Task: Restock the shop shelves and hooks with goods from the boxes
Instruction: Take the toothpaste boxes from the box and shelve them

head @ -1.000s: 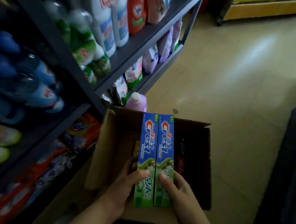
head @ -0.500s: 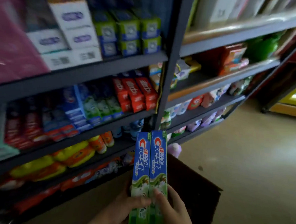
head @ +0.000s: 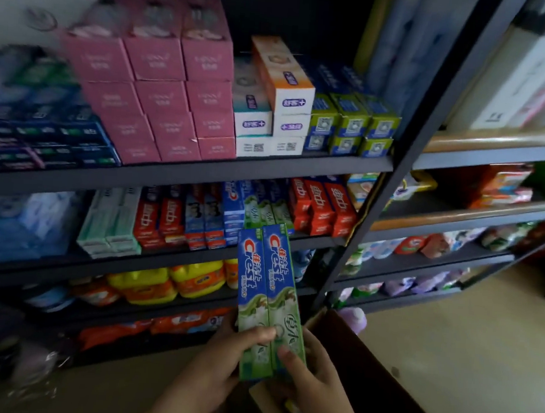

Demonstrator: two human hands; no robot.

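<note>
Two blue-and-green Crest toothpaste boxes (head: 267,289) stand upright side by side in front of the shelves, held at their lower ends. My left hand (head: 223,363) grips the left box, thumb across its front. My right hand (head: 312,371) grips the right box. Their tops reach the edge of the toothpaste shelf (head: 166,254), just below matching Crest boxes (head: 258,205) lying there. The open cardboard box (head: 366,371) sits on the floor below my right hand.
Pink cartons (head: 164,81), white and green boxes fill the upper shelf. Red toothpaste boxes (head: 322,206) flank the Crest row. Yellow bottles (head: 171,280) stand on the shelf below. A dark upright post (head: 377,193) divides the shelving bays. Beige floor (head: 479,346) lies to the right.
Both hands lifted the two Crest boxes out of the cardboard box and up toward the toothpaste shelf. My view swung from the box up to the shelves.
</note>
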